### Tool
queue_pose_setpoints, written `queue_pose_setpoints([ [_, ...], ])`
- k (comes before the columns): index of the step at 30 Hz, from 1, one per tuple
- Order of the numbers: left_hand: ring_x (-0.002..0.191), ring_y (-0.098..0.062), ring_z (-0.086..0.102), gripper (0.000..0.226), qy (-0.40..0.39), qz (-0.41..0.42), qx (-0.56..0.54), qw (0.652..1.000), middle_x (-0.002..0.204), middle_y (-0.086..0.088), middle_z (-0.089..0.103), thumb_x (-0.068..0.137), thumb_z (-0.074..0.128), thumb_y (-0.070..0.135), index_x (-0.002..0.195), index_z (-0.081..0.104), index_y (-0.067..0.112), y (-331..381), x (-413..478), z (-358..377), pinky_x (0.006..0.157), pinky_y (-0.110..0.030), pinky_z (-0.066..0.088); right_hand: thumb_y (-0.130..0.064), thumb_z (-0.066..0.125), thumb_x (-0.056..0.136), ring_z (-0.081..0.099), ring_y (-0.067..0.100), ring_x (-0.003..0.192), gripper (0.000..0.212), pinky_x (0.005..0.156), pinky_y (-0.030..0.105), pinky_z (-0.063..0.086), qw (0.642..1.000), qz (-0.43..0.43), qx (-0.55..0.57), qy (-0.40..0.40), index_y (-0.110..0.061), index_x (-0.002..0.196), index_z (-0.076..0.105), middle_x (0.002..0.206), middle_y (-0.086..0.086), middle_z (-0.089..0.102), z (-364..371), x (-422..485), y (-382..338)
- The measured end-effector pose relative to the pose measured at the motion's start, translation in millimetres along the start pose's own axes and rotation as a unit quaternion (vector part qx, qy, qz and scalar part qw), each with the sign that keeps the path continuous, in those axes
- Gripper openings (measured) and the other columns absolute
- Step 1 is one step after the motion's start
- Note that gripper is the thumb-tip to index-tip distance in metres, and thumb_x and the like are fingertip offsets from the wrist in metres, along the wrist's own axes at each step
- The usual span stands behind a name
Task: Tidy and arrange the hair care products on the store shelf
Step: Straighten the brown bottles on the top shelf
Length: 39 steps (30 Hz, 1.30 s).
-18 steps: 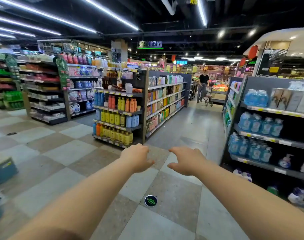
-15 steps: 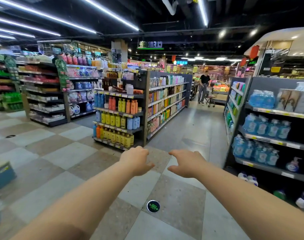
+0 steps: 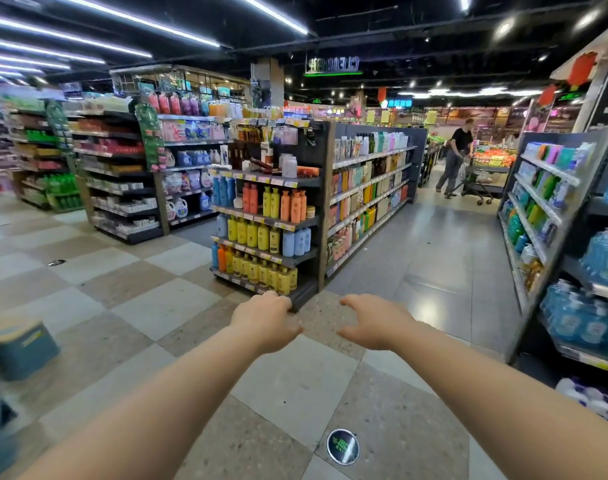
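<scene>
An end shelf [image 3: 304, 183] a few steps ahead carries rows of yellow, orange and blue hair care bottles [image 3: 257, 233]. On its top tier several bottles lie tipped over [image 3: 288, 169]. Both my arms stretch forward over the tiled floor. My left hand [image 3: 266, 322] and my right hand [image 3: 375, 322] hang side by side with loosely curled fingers and hold nothing. They are well short of the shelf.
A shelf of blue bottles [image 3: 593, 306] stands close on the right. A blue stool [image 3: 18, 344] sits on the floor at left. Far down the aisle a person [image 3: 456, 157] pushes a cart. A round floor marker [image 3: 343, 446] lies below my hands.
The view has swung to the right and moved closer to the end shelf. Both hands stay held out in front, empty as before.
</scene>
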<state>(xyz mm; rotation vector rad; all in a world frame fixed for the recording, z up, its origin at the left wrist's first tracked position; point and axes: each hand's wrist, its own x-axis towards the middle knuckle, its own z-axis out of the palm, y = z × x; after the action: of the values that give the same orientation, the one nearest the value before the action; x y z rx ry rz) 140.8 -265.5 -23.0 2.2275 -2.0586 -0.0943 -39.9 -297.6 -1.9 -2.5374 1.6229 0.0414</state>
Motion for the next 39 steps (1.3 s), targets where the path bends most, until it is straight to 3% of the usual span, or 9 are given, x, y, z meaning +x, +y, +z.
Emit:
queue_pose_setpoints([
  [10,0.113,-0.021,0.052,0.054,0.009,-0.076,-0.018,0.997,0.124,-0.004,0.053,0.082,0.052,0.056,0.125,0.049,0.023,-44,186,-2,0.091,-0.039,0.051,-0.043,0.049,0.089,0.048,0.026,0.125,0.051,0.103,0.046,0.038,0.998,-0.066,-0.017,-0.015,-0.024,0.135,0.039,0.137,0.004,0.05,-28,202,21],
  [18,0.118,-0.023,0.05,0.055,0.012,-0.118,-0.024,0.993,0.129,-0.005,0.051,0.085,0.05,0.054,0.129,0.046,0.021,-120,288,-1,0.093,-0.039,0.049,-0.044,0.049,0.09,0.048,0.023,0.126,0.053,0.105,0.045,0.037,0.994,-0.104,-0.007,-0.024,-0.027,0.138,0.036,0.14,-0.001,0.048,-32,342,-17],
  [21,0.117,-0.023,0.05,0.054,0.009,-0.118,-0.034,0.992,0.127,-0.004,0.051,0.084,0.05,0.055,0.126,0.048,0.022,-163,331,2,0.093,-0.041,0.049,-0.047,0.049,0.088,0.05,0.024,0.122,0.051,0.102,0.046,0.039,0.994,-0.104,-0.013,-0.012,-0.025,0.134,0.041,0.135,0.001,0.052,-32,400,-41],
  [30,0.11,-0.025,0.053,0.051,0.027,-0.086,-0.009,0.996,0.12,-0.003,0.054,0.084,0.046,0.058,0.12,0.05,0.022,-311,467,-45,0.087,-0.041,0.05,-0.048,0.049,0.088,0.045,0.023,0.13,0.062,0.106,0.046,0.038,0.996,-0.086,0.016,0.01,-0.03,0.144,0.028,0.146,-0.002,0.043,-56,569,-131],
  [39,0.108,-0.025,0.052,0.045,0.018,-0.066,-0.03,0.997,0.116,-0.005,0.052,0.085,0.047,0.056,0.112,0.051,0.019,-387,590,-61,0.084,-0.04,0.05,-0.048,0.05,0.089,0.042,0.022,0.133,0.061,0.108,0.047,0.036,0.997,-0.062,0.039,0.011,-0.027,0.143,0.031,0.147,-0.002,0.041,-73,713,-166],
])
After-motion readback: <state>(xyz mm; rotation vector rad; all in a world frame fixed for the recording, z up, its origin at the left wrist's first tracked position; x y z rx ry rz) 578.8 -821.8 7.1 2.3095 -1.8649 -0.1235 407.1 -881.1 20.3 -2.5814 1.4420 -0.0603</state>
